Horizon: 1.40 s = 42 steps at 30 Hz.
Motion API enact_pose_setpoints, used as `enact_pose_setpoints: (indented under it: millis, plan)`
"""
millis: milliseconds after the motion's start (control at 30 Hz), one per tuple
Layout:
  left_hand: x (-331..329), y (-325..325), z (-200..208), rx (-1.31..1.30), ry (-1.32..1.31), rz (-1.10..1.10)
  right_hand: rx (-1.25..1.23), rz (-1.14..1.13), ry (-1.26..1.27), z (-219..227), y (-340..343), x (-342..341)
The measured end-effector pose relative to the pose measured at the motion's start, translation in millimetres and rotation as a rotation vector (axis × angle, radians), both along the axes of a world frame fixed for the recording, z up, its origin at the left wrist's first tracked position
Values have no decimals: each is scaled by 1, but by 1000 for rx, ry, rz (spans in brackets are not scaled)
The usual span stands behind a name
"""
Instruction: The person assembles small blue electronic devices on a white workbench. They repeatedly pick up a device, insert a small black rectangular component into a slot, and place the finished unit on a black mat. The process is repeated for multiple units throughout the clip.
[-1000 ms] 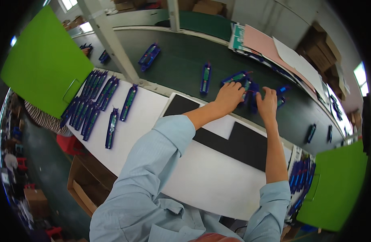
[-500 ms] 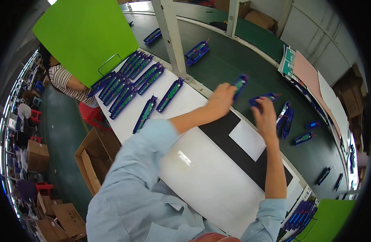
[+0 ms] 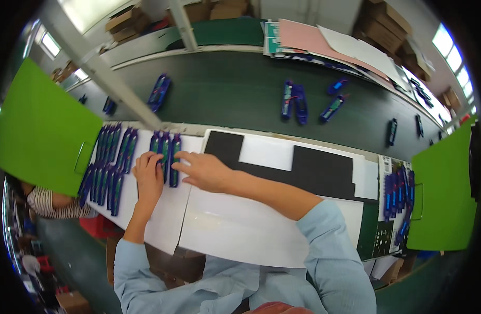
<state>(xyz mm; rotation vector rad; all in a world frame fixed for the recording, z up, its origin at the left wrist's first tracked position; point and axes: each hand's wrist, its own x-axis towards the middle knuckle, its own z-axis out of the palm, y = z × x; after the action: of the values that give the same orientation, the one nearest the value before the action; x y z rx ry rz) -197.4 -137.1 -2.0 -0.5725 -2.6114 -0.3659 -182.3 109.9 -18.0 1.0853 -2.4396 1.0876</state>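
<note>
Three long blue plastic casings with green circuit boards lie side by side on the white table: a left casing [image 3: 155,140], a middle one [image 3: 165,144] and a right one [image 3: 175,157]. My left hand [image 3: 149,175] curls over the lower part of the left casing, hiding much of it. At the right casing's side is my right hand [image 3: 206,171], its fingers apart and the fingertips against the casing's edge. More such casings stand in a close group [image 3: 112,157] left of my hands, in two rows.
Beyond the table, a dark green conveyor [image 3: 224,89] carries scattered casings, including a pair [image 3: 294,102]. Black sheets [image 3: 324,170] lie on the table. Green bins stand at the left [image 3: 44,131] and right [image 3: 444,193]. A metal post [image 3: 104,68] rises at left; another person's striped sleeve [image 3: 57,204] shows beneath the left bin.
Both hands have come from the conveyor to the white table at left. Another casing now lies beside those that stood apart there. The view has turned rightward.
</note>
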Motion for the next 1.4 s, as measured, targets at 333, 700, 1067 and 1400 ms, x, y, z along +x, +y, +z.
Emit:
enact_pose_setpoints:
  millis: [333,700,1067,1400]
  plan:
    - [-23,220,20,54,-279,-718,554,-1245,125,-22,391,-84]
    - [-35,461,-79,110,-20,-766,404,-1064,-101,-37,438,-93]
    - [106,256,29,241,-99,-821,-28,-533,-111,72,270,173]
    - [270,134,16,126,-515,-755,-118,-287,-347,20,140,319]
